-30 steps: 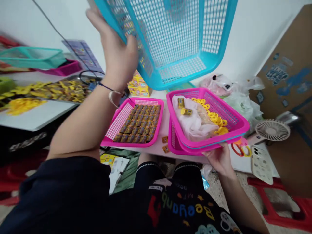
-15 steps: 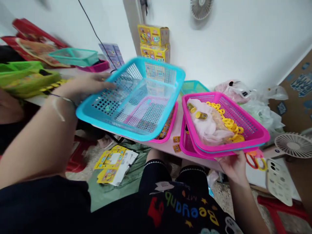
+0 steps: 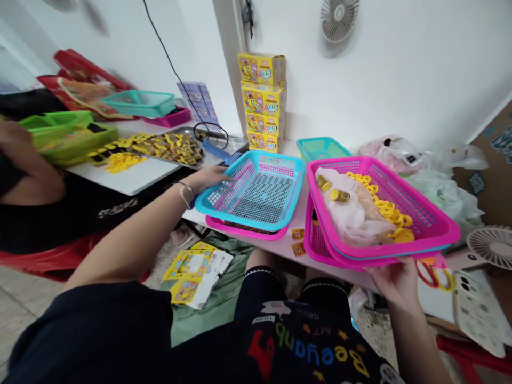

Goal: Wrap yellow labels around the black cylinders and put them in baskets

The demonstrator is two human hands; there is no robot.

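Note:
My left hand (image 3: pixel 210 178) grips the left rim of a blue basket (image 3: pixel 264 198), which holds nothing and lies over a lower pink basket (image 3: pixel 256 231) on the table. On the right, my right hand (image 3: pixel 398 274) holds the near edge of a stacked pink basket (image 3: pixel 424 216) from below; its fingertips are hidden. Inside are a white plastic bag (image 3: pixel 344 213), two small yellow-capped tubes (image 3: pixel 339 196) and several yellow rings (image 3: pixel 390 210). Another pink basket (image 3: pixel 315 234) shows partly beneath. Two small yellow pieces (image 3: pixel 298 248) lie between the baskets.
Yellow boxes (image 3: pixel 262 101) are stacked by the wall, near a green basket (image 3: pixel 323 148). A tray of yellow-capped tubes (image 3: pixel 176 146) and another person's arm (image 3: pixel 34 154) are at left. Scissors (image 3: pixel 442 278), a phone (image 3: pixel 478 312) and a fan (image 3: pixel 494 245) lie right.
The blue basket has gone down onto the lower pink basket with my left hand on its rim. My right hand still holds the stacked pink basket. The view has shifted left.

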